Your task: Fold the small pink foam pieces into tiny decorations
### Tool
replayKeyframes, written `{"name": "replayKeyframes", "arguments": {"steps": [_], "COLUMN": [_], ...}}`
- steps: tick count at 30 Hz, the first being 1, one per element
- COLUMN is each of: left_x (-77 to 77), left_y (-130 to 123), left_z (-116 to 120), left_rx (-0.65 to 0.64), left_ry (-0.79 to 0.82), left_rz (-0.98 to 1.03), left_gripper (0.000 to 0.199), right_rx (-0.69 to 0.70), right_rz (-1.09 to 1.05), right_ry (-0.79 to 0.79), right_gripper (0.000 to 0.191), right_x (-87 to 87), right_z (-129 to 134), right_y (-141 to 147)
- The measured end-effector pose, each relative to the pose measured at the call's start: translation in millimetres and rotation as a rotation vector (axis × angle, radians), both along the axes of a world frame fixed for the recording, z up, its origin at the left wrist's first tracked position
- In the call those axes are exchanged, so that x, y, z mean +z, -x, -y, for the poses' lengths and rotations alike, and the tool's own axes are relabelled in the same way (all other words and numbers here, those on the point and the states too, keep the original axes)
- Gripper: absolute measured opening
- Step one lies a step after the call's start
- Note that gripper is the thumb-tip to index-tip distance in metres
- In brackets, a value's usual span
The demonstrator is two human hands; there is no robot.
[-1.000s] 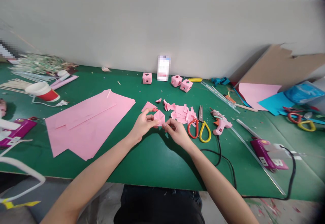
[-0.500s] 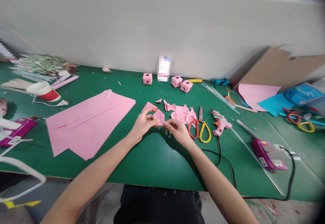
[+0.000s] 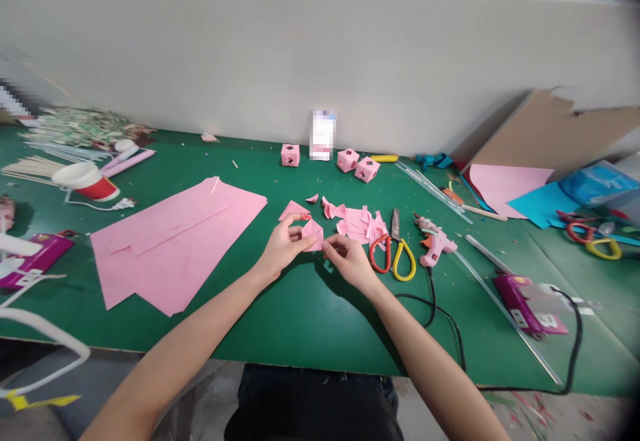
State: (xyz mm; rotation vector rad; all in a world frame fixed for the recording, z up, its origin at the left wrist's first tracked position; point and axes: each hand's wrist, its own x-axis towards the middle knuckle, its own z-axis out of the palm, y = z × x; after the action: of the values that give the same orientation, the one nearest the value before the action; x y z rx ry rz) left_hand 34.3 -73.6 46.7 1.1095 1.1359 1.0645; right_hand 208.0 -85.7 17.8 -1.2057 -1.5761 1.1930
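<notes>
Between my hands is a small folded piece of pink paper point(image 3: 313, 234), held above the green table. My left hand point(image 3: 284, 244) is closed on its left side, thumb in front and fingers behind. The fingertips of my right hand point(image 3: 345, 254) pinch its lower right corner. Another pink paper piece point(image 3: 294, 210) lies just behind my left fingers. Pink paper scraps point(image 3: 357, 224) are heaped beyond my right hand, beside scissors point(image 3: 395, 247) with one red and one yellow handle. Farther back stand three pink paper cubes point(image 3: 291, 155) with diamond-shaped cutouts.
Large pink sheets point(image 3: 180, 247) cover the left of the green table point(image 3: 280, 334). On the right lie a pink glue gun point(image 3: 436, 242) with a black cord, clear sticks and a purple power strip point(image 3: 525, 307). A paper cup point(image 3: 85, 181) lies far left. A phone point(image 3: 323, 135) leans against the wall.
The folded pink paper has shifted and tilted very slightly between my fingers. Both hands stay in nearly the same place, and the things on the table have not moved.
</notes>
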Motion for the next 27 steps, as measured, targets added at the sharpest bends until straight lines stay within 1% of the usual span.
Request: {"name": "replayKeyframes", "arguments": {"steps": [5, 10, 18, 23, 27], "left_x": [1.0, 1.2, -0.5, -1.0, -0.1], "left_y": [0.1, 1.0, 0.5, 0.0, 0.0], "left_z": [-0.1, -0.3, 0.6, 1.2, 1.7], "left_rx": [0.009, -0.005, -0.023, -0.067, -0.073], "left_ry": [-0.019, -0.008, -0.028, -0.019, -0.008], "left_rz": [-0.025, -0.031, -0.006, 0.009, 0.0], "left_gripper": [0.058, 0.058, 0.058, 0.065, 0.068], "right_rx": [0.01, 0.012, 0.001, -0.034, -0.056], "right_rz": [-0.02, -0.025, -0.038, -0.046, -0.052], "right_ry": [0.027, 0.053, 0.005, -0.019, -0.027], "right_gripper": [0.023, 0.031, 0.036, 0.032, 0.03], "right_x": [2.4, 5.0, 3.8, 2.4, -0.2], "right_z": [-0.8, -1.6, -1.9, -1.7, -3.1], "right_y": [-1.2, -2.5, -3.8, -3.4, -3.2]}}
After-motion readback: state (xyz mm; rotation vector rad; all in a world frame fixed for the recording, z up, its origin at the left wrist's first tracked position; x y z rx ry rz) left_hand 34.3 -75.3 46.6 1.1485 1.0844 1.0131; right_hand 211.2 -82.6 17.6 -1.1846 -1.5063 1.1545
